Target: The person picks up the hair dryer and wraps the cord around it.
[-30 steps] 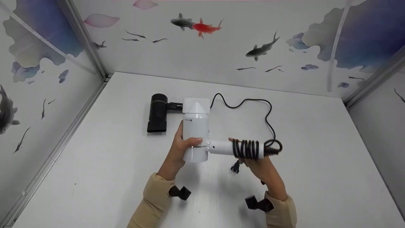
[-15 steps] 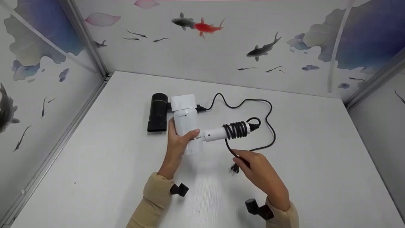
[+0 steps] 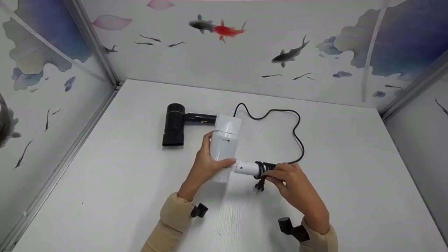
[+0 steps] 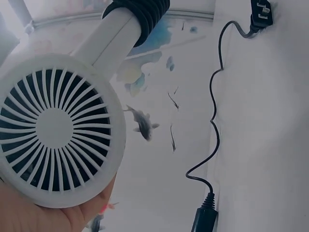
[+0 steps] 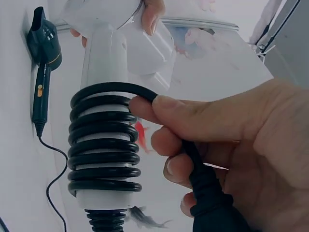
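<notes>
My left hand point(image 3: 201, 168) grips the body of a white hair dryer point(image 3: 224, 148), thumb across it, holding it above the table. The round intake grille point(image 4: 54, 128) faces the left wrist camera. Several turns of black power cord point(image 5: 104, 144) are wound round the dryer's white handle point(image 3: 247, 168). With thumb and index finger, my right hand point(image 3: 302, 190) pinches the cord close beside the top turn. The cord's thicker black end point(image 5: 215, 208) lies within the right palm, partly hidden by the fingers.
A black hair dryer point(image 3: 174, 126) lies on the white table point(image 3: 105, 196) at the back left. Its cord point(image 3: 299, 129) loops right and ends in a plug point(image 3: 259, 186) below the held handle. Printed walls point(image 3: 245, 63) enclose the table.
The right hand was beneath the handle, then drew the cord below it, and is now up against the windings. The white dryer moved left, then back right and nearer, handle tilting down.
</notes>
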A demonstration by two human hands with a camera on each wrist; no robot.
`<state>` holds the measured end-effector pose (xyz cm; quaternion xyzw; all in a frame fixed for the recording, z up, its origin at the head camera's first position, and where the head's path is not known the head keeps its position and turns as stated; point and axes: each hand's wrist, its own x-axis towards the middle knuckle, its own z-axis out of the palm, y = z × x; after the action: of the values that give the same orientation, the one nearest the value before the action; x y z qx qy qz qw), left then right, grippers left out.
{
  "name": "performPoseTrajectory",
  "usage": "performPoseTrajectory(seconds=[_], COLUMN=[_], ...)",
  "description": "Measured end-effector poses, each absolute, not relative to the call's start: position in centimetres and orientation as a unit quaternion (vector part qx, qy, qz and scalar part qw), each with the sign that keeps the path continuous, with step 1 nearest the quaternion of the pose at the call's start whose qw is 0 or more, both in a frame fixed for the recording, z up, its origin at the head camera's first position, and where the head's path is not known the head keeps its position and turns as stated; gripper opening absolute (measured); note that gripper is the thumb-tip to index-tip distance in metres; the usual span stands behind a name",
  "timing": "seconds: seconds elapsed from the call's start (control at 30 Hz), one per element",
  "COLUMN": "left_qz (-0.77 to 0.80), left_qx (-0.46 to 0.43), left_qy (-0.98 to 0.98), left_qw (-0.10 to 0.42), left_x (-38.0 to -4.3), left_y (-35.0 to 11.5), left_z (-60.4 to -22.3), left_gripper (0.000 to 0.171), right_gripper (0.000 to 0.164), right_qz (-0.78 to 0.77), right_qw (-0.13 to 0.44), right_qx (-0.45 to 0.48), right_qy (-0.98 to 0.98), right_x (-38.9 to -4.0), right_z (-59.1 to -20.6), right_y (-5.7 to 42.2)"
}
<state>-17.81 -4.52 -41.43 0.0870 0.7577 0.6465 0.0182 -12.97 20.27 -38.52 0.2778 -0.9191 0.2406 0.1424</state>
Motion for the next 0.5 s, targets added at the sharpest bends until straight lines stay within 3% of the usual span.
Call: performPoseTrajectory(seconds=[0.23,0.5], left_qz=[0.623,0.630], left_qx=[0.112,0.129], left_qy=[0.772,0.761], left_qw=[0.054,0.085], left_x=[-17.57,-17.24], left_y=[-4.32,-4.42], left_z=[-41.43,-40.79], left_gripper=[0.089,0.086], right_gripper=[0.019,0.024], right_qz=[0.241,0.280], right_qw=[0.183,0.187], right_qx=[0.292,0.285], right_qy=[-0.907,-0.898], right_x=[-13.51,-13.72], right_z=[-39.02,-39.39], right_y=[20.46,20.14])
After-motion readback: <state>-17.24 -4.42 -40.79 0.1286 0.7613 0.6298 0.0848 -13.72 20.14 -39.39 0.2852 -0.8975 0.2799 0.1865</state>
